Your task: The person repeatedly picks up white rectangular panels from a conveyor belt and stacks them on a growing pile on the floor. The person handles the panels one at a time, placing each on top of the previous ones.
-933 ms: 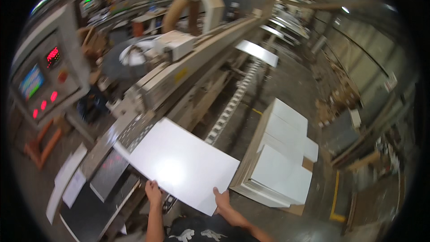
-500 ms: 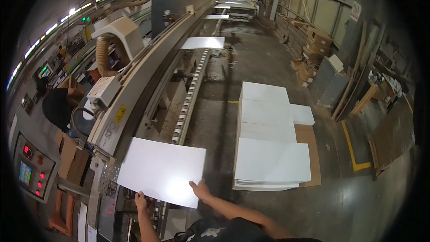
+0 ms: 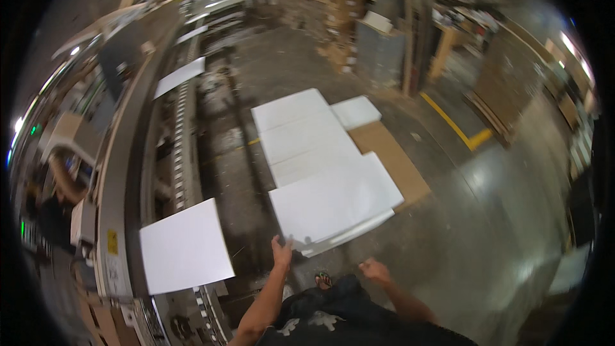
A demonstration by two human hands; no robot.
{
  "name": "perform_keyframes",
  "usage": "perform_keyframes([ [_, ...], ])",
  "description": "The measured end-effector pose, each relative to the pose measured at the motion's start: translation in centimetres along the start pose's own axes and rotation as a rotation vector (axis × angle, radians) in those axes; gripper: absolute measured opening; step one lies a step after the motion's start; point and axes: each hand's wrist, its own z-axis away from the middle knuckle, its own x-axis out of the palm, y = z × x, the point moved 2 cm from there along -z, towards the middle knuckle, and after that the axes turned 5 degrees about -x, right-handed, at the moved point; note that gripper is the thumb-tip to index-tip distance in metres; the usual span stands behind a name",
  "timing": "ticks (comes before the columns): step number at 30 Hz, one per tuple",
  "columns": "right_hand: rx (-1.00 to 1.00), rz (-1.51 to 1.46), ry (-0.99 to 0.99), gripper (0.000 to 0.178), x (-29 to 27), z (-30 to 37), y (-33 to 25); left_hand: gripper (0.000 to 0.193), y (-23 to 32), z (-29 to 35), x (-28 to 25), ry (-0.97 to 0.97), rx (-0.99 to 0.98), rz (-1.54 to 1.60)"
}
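A white panel [image 3: 186, 247] rests on the machine's roller track to my left, with neither hand on it. My left hand [image 3: 282, 254] is open, thumb and fingers apart, at the near left corner of a stack of white panels [image 3: 336, 198]. Whether its fingertips touch the stack cannot be made out. Off the stack's near edge, my right hand [image 3: 377, 270] hangs in the air, fingers loosely bent and a little apart, holding nothing.
The long machine [image 3: 118, 205] runs along my left, and another white panel [image 3: 180, 78] lies farther down its track. Brown cardboard [image 3: 400, 170] sticks out under the stacks. Cartons [image 3: 343, 22] and boards [image 3: 512, 83] stand beyond, near a yellow floor line [image 3: 448, 118].
My view has swung right. Both hands have let go of the panel on the track and moved over to the stack. The panel has advanced along the machine.
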Motion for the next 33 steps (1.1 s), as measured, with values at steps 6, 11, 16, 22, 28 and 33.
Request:
perform_keyframes([
  [6,0.455,-0.511,0.321,0.034,2.7,12.4,18.6,0.061,-3.5,-4.2,8.6,-0.252,-0.275,0.286],
  [11,0.797,-0.570,0.146,0.043,12.7,22.1,20.3,0.059,-2.9,-5.6,8.5,0.251,-0.240,-0.281],
  [16,0.729,-0.366,0.006,0.046,16.1,21.8,16.5,0.065,-6.8,-9.7,6.8,-0.096,-0.214,-0.537],
  [22,0.558,-0.611,0.098,0.043,12.6,18.2,14.2,0.061,-4.9,-1.1,9.7,0.293,-0.515,-0.624],
  [28,0.516,-0.642,0.286,0.037,3.4,13.1,15.0,0.035,-10.2,-3.1,7.4,-0.239,-0.640,-0.027],
  [33,0.314,-0.434,0.306,0.037,-5.5,6.1,12.9,0.041,-13.2,-1.2,1.6,-0.033,-0.281,-0.179],
])
